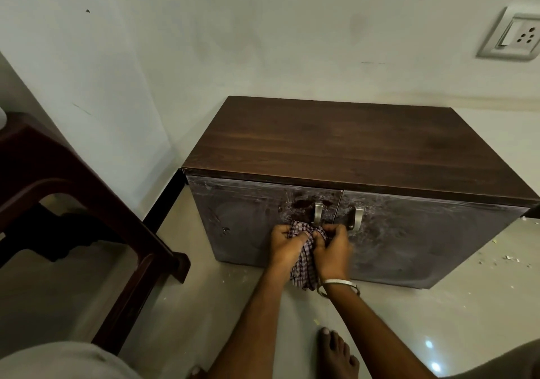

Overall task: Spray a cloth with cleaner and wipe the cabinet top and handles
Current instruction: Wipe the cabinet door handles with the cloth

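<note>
Bare foot (339, 352) nearest, both hands, left (285, 244) and right (333, 247), clutching checked cloth (304, 261) bunched under left door handle (318, 212) of cabinet (321, 145), likely missing handle's back, smearing residue

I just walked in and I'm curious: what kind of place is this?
Probably a room in a home: a low wooden cabinet stands against a painted wall with a socket plate, and a plastic chair sits on the glossy tiled floor.
</note>
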Available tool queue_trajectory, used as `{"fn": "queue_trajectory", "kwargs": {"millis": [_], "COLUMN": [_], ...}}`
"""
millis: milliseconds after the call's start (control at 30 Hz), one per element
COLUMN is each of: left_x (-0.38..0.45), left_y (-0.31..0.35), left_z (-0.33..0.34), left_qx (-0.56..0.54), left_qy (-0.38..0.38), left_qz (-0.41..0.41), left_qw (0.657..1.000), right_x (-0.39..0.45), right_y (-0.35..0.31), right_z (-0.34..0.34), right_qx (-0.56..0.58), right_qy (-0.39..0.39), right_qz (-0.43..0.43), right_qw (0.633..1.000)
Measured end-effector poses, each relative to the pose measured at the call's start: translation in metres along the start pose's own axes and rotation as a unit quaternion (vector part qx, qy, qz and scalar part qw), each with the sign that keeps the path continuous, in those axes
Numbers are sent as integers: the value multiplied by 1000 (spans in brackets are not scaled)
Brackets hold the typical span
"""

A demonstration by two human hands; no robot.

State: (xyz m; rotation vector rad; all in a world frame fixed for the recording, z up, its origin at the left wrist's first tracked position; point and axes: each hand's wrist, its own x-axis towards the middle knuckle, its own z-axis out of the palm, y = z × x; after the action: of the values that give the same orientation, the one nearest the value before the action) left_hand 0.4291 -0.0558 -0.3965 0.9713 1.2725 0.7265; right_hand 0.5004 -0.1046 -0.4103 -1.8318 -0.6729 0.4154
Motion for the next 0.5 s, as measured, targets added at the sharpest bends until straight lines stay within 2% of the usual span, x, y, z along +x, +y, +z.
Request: {"fn": "queue_trajectory", "kwargs": {"millis": [233, 500], "left_x": [-6, -13], "left_y": [9, 23], "left_z": [-11, -18], "left_qx": [0, -74], "left_qy": [-37, -88], "left_qz": [7, 44], "left_qw": [999, 992], "right_x": [-6, -11], "right_y": [-6, -32], "right_z": [-8, -16], "right_qx": [42, 76], "right_qy": [-6, 34], "right_qz": [3, -63], "right_qw": [999, 995]}}
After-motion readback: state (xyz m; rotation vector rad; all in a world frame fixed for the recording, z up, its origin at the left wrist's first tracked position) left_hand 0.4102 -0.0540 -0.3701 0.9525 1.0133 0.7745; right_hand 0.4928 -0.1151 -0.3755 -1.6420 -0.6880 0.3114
